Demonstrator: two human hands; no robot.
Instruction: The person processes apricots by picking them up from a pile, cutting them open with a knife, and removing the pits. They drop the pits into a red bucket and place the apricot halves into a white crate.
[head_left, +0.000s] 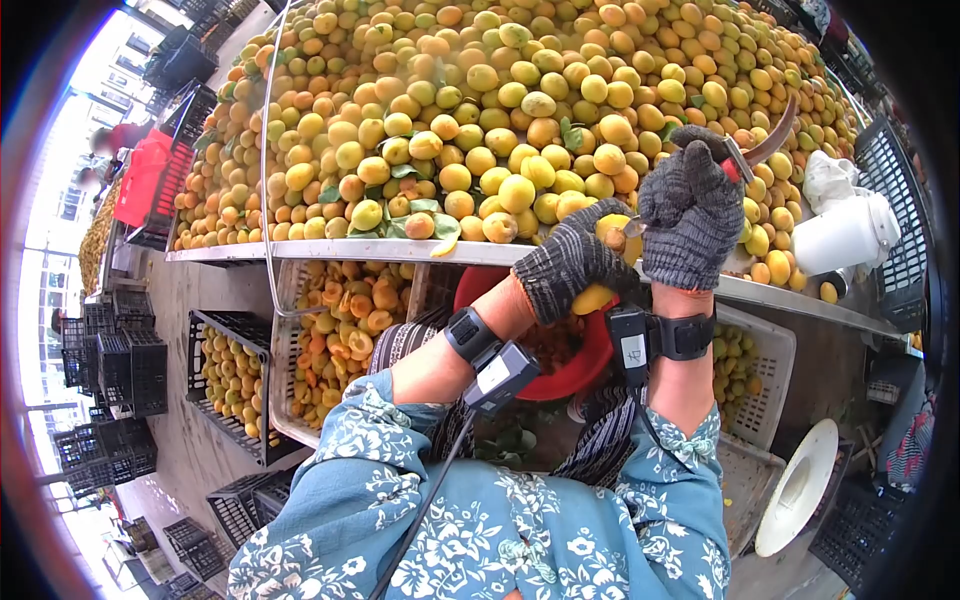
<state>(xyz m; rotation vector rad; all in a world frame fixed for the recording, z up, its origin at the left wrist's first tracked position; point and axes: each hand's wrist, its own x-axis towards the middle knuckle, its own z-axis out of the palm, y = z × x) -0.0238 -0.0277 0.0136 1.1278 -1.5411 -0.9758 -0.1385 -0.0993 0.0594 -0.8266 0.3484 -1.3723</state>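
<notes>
Your left hand [570,262] grips an apricot [612,232], right hand [690,215] clenches the knife [772,135]. Center-left crate [285,390] of halves looks partly full, and a huge pile [480,100] waits on the table [300,250], so loads left I'd say.

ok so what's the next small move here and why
Probably press the knife in the right hand into the apricot that the left hand grips, to split it: the fruit looks uncut, and it is held above the red bowl.

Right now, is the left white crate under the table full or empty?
Mostly full: apricot halves heap inside the white crate, near its rim.
</notes>
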